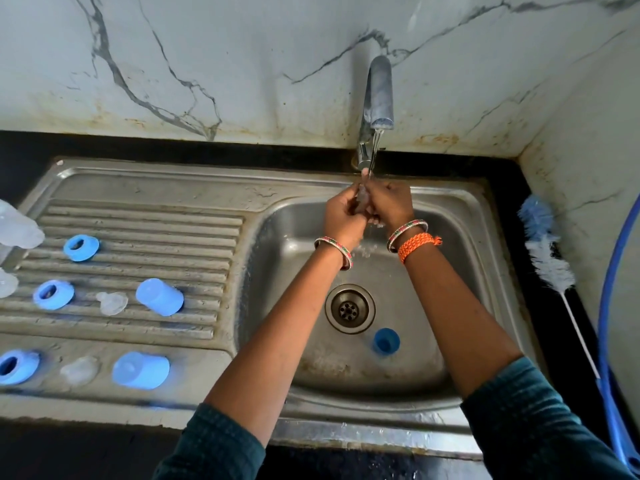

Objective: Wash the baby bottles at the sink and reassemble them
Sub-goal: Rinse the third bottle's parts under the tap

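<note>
My left hand (341,216) and my right hand (389,202) meet under the running tap (380,95), both closed around a small clear teat (363,195) that is mostly hidden by my fingers. Water falls from them into the steel sink (450,258). A blue cap (386,341) lies in the basin beside the drain (349,308). On the ribbed drainboard (138,216) lie three blue collar rings (81,247), (53,294), (15,367), two light-blue caps (159,296), (141,370) and two clear teats (112,302), (79,370). Clear bottles (17,225) show at the left edge.
A white and blue bottle brush (550,258) lies on the dark counter right of the sink, next to a blue hose (604,323). A marble wall rises behind the tap and to the right.
</note>
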### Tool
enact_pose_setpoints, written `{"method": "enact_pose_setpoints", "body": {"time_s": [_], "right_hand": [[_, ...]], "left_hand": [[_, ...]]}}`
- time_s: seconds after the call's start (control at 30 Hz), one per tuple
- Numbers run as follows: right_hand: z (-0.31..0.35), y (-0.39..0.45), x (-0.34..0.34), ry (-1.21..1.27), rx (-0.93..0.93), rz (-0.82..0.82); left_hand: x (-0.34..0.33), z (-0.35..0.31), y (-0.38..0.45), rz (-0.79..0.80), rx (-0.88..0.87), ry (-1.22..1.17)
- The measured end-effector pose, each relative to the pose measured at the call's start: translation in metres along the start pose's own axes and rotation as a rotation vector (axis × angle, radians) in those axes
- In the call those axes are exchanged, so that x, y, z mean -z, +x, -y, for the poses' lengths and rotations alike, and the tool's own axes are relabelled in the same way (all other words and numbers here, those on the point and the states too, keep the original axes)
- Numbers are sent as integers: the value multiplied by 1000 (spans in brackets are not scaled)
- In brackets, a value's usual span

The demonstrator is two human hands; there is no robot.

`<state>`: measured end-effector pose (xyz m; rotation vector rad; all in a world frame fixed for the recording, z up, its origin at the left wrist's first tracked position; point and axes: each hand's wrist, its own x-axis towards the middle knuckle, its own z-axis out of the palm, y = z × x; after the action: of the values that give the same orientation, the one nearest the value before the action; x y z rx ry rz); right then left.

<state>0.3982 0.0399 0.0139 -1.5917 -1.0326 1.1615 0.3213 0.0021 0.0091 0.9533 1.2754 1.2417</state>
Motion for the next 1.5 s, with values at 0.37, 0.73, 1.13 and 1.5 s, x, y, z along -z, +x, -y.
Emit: {"method": "enact_pose_setpoints", "body": {"time_s": [0.37, 0.73, 1.13, 1.5], "right_hand": [[-4, 5, 12, -534, 166, -71], [-2, -4, 23, 81, 55, 445], [-4, 0, 9, -244, 149, 115], [0, -7, 22, -151, 418, 57]], "left_hand": [[4, 17, -5, -56, -382, 725], [5, -1, 8, -27, 153, 95], [5, 2, 12, 6, 94, 123], [20, -15, 21, 131, 332, 220]]}}
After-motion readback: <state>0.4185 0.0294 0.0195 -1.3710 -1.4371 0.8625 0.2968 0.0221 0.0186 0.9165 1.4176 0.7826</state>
